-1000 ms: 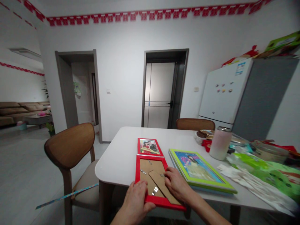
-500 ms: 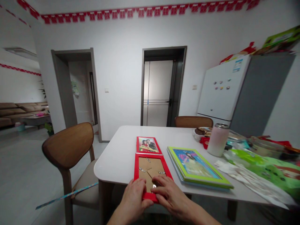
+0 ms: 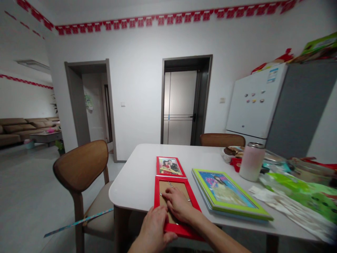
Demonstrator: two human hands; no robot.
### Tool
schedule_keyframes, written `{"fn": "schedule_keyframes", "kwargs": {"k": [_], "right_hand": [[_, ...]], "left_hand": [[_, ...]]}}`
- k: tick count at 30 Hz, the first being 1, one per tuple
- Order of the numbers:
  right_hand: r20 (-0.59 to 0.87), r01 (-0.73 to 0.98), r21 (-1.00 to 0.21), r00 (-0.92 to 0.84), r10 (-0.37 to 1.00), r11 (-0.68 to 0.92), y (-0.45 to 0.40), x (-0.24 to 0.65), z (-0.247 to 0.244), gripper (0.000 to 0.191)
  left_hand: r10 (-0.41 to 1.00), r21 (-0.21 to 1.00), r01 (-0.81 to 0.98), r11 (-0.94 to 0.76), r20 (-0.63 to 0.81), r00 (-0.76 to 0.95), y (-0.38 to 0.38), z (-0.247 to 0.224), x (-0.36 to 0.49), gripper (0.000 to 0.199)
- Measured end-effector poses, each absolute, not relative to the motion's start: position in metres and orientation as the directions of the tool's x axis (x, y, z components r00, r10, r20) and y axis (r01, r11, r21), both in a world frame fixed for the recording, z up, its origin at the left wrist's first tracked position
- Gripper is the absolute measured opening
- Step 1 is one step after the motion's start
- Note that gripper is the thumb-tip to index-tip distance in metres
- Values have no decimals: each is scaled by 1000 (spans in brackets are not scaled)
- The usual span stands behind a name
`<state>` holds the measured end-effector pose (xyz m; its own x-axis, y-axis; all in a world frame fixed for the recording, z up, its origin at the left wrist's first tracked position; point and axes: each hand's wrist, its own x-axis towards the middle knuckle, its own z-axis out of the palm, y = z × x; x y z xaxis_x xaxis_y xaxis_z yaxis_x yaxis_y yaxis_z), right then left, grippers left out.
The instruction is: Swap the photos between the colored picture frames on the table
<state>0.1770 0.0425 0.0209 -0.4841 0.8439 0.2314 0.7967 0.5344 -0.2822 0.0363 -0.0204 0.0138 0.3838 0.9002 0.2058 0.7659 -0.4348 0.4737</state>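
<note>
A red picture frame lies face down at the table's near edge, its brown backing board and small metal clips showing. My left hand grips the frame's lower left corner, thumb along the near rim. Across the backing board reaches my right hand, fingers curled together with the tips at the clip on the left side. Part of the board is hidden under this hand. Just beyond, touching the far rim, is a second red frame with a photo of a couple face up.
Right of the red frames lies a stack of picture frames, a green one on top. Farther right are a pink-white tumbler, white cloth and green plastic packaging. A wooden chair stands at the left.
My right hand has moved from the frame's near edge up and left across the backing board to the left clip. My left hand still holds the lower left corner. The view has shifted slightly.
</note>
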Motion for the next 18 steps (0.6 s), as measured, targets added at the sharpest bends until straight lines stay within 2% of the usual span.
{"fn": "schedule_keyframes", "kwargs": {"k": [5,14,18], "right_hand": [[259,794,-301,-465,847,528,49,164,18,33],[289,778,-292,-482,827,556,47,158,18,34],[297,775,-299,-479,826,557,48,160,16,34]], "left_hand": [[898,470,765,-440,204,390,-21,18,35,36],[903,471,771,-429,183,390,-21,18,32,42],[906,467,778,-420,176,384,-22,19,31,37]]}}
